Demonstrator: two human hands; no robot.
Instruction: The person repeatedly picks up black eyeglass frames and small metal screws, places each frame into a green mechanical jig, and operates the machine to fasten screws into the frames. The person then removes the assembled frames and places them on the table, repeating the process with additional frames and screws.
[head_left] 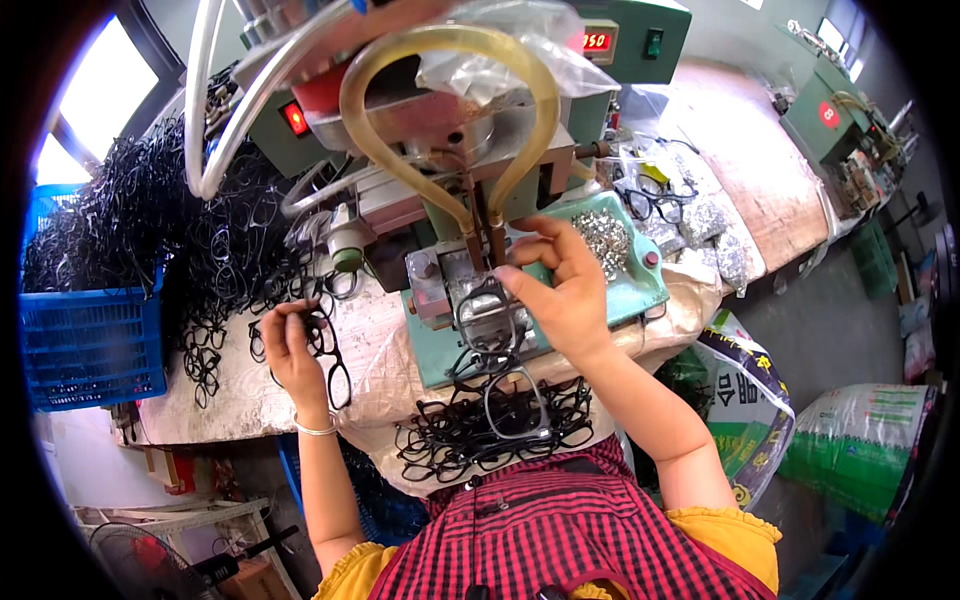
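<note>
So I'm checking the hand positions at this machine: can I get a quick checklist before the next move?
1. Left hand grips a black eyeglass frame: ok.
2. Right hand steadies a frame on the machine fixture: ok.
3. Right fingertips away from the two vertical rods: not ok, very close.
4. Tray of small metal parts within reach: ok.
5. Frame seated squarely in fixture: cannot tell.

My left forearm rises from the lower edge, wrist bent, palm turned toward me; my left hand (pixel 292 345) has fingers curled, thumb and fingertips pinched together. My right arm extends forward and inward, elbow bent; my right hand (pixel 558 290) is raised, thumb and forefinger closed in a pinch.
</note>
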